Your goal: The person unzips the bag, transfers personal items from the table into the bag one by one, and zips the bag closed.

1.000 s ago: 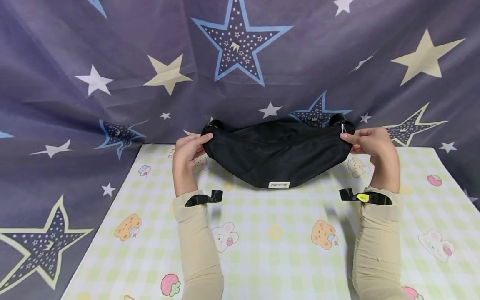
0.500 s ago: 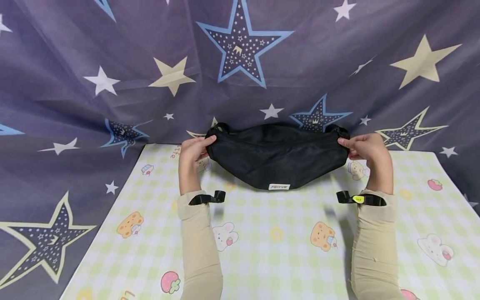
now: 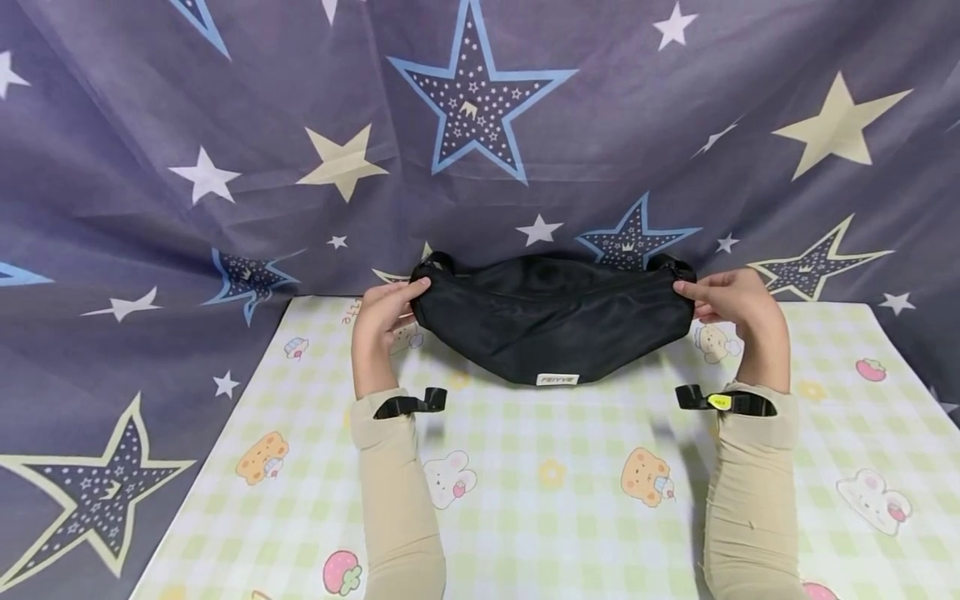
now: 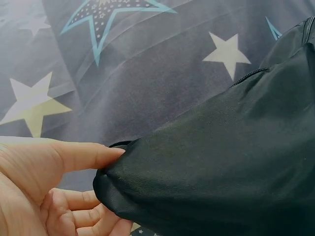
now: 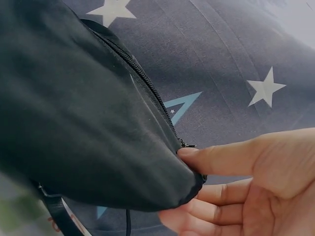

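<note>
A black waist bag (image 3: 555, 325) with a small white label on its lower edge spans between both hands at the back of the table. My left hand (image 3: 384, 312) pinches its left end, thumb on the front and fingers behind. At the other end my right hand (image 3: 738, 300) pinches the corner in the same way. In the right wrist view the thumb lies by the end of the zipper (image 5: 142, 73), next to the zipper pull. The left wrist view shows the bag's tapered end between thumb (image 4: 93, 155) and curled fingers. The bag's back is hidden.
A table (image 3: 525, 517) with a green-and-white checked cloth lies under the arms. Behind it hangs a dark curtain (image 3: 600, 125) printed with stars. Each wrist wears a black strap (image 3: 408, 404); the right one carries a yellow tag (image 3: 720, 402).
The two hands have come slightly closer together, the right one moving inward, and the bag's top edge slackens a little. The right-end zipper pull is no longer visible in the head view.
</note>
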Action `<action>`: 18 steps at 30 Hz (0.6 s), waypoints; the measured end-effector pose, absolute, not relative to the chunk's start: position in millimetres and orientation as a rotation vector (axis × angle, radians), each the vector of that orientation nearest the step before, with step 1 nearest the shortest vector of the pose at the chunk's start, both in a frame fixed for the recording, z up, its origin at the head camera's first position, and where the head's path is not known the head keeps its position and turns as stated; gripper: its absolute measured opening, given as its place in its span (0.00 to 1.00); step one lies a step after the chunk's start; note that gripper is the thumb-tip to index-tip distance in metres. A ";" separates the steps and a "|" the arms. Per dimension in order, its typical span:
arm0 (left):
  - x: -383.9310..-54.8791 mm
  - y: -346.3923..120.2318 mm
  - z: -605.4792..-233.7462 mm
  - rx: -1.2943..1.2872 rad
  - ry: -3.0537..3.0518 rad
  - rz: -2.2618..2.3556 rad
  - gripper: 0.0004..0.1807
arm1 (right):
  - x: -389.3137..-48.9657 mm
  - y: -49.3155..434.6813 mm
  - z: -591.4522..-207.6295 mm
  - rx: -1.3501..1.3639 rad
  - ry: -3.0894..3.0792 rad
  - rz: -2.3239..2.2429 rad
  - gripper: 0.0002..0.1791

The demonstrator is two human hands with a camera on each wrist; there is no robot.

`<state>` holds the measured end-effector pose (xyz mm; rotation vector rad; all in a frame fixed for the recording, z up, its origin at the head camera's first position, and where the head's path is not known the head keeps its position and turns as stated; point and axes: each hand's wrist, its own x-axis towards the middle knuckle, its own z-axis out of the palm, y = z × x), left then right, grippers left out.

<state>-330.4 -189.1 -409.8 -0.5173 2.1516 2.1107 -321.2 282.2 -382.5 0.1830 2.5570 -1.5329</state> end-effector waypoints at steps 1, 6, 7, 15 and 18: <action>-330.3 -189.6 -409.5 -0.507 2.150 2.106 0.13 | -321.6 282.1 -382.3 0.176 2.563 -1.523 0.22; -328.0 -189.4 -409.3 -0.437 2.196 2.022 0.24 | -321.0 280.2 -382.7 0.163 2.578 -1.481 0.32; -327.3 -189.1 -409.0 -0.422 2.207 1.999 0.27 | -320.6 280.3 -382.8 0.161 2.576 -1.475 0.33; -324.9 -186.6 -400.7 -0.392 2.244 1.987 0.32 | -320.8 281.7 -377.0 0.136 2.587 -1.422 0.38; -320.7 -186.4 -393.9 -0.400 2.282 2.010 0.34 | -320.6 284.0 -375.1 0.135 2.583 -1.389 0.40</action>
